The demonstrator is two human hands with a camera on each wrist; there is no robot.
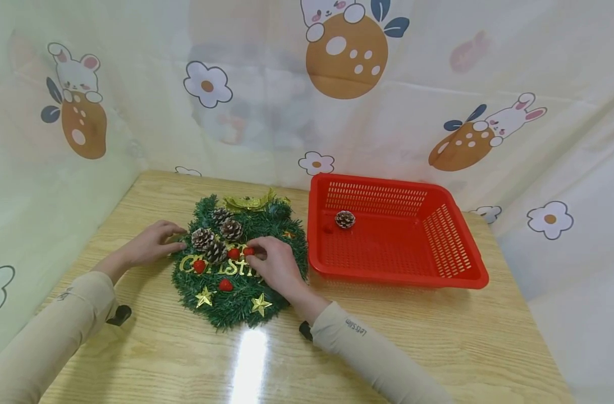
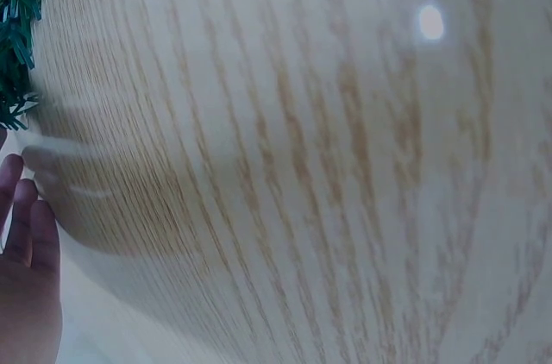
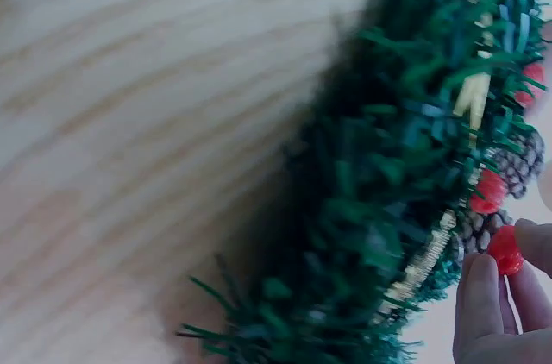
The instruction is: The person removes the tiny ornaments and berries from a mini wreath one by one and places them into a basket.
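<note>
A green Christmas wreath (image 1: 226, 313) lies on the table, bearing several pine cones (image 1: 232, 230), gold lettering (image 1: 188, 262), gold stars (image 1: 261, 304) and small red berries (image 1: 225, 285). Over its middle, my right hand (image 1: 276, 266) pinches one red berry (image 3: 505, 250) between thumb and fingers, just above the lettering. The right wrist view shows that berry close to a pine cone (image 3: 519, 164). My left hand (image 1: 152, 244) rests at the wreath's left edge with fingers extended, holding nothing visible. Part of the lettering is hidden behind my right hand.
To the right of the wreath stands a red plastic basket (image 1: 398, 279) with a single pine cone (image 1: 344, 219) inside. A gold bow (image 1: 246, 203) tops the wreath. Behind the wooden table (image 1: 438, 342) hangs a printed curtain (image 1: 266, 112).
</note>
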